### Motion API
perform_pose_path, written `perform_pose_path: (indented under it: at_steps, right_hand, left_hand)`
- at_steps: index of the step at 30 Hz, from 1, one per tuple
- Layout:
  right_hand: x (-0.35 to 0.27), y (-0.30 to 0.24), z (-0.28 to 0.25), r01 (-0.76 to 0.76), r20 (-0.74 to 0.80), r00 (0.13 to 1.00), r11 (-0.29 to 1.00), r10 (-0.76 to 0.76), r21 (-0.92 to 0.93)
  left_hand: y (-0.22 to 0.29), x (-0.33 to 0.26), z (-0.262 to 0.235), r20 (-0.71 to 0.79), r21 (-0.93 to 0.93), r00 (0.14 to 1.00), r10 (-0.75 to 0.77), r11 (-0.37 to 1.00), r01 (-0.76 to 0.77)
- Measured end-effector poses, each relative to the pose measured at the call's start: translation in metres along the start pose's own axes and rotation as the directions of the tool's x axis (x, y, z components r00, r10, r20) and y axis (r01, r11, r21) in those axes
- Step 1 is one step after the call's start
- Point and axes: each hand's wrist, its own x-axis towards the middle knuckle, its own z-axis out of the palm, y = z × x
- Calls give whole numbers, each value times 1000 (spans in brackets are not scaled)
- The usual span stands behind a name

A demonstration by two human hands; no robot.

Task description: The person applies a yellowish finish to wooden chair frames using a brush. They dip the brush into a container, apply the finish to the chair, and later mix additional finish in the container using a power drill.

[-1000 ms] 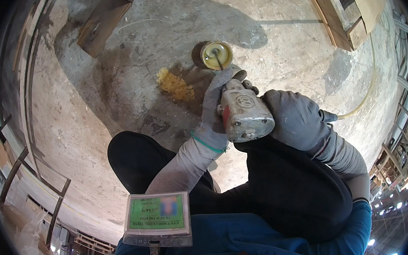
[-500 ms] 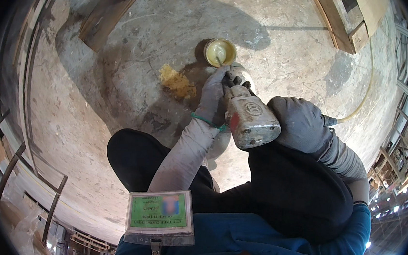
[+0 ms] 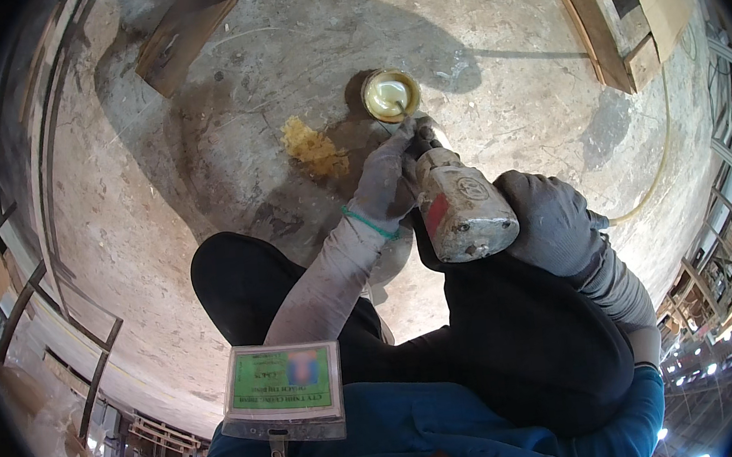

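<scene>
My gloved right hand (image 3: 552, 221) is closed round the handle of a worn grey metal air tool (image 3: 469, 211), shaped like an impact wrench. Its nose points away from me. At that nose, the fingers of my gloved left hand (image 3: 383, 175) pinch a thin rod (image 3: 401, 110). The rod reaches over the near rim of a small round cup (image 3: 389, 77) holding pale, glossy liquid. Whether its tip touches the liquid, I cannot tell. My left fingers partly hide the join between rod and tool.
A yellow crumbly patch (image 3: 314, 149) lies on the concrete floor left of the cup. A dark board (image 3: 184, 37) is at the far left, wooden framing (image 3: 596, 21) at the far right. From the tool's handle a yellowish hose (image 3: 659, 178) runs right. My knees flank the work.
The air tool has shifted slightly right and turned a little, with its nose nearer my left fingertips. My left hand keeps its pinch by the cup, and more of the liquid's surface shows.
</scene>
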Motion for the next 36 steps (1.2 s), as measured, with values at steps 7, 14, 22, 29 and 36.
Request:
perform_pose_path:
  at_steps: [7,14,22,29,36]
  right_hand:
    - [4,-4,-8,-85,108,991,996,84,-4]
    - [13,-2,-3,-65,61,996,998,66,-20]
    - [9,-8,3,-28,55,998,999,26,34]
    - [1,-4,7,-40,40,998,998,38,41]
    - [-2,0,10,59,-40,997,998,-59,-5]
  left_hand:
    - [0,3,0,22,8,1000,-18,1000,18]
    - [11,3,2,-47,106,998,37,994,-32]
    - [14,2,-18,99,111,991,92,988,-103]
    - [8,1,-19,254,203,957,143,959,-197]
    - [8,-3,-13,117,31,991,59,998,-63]
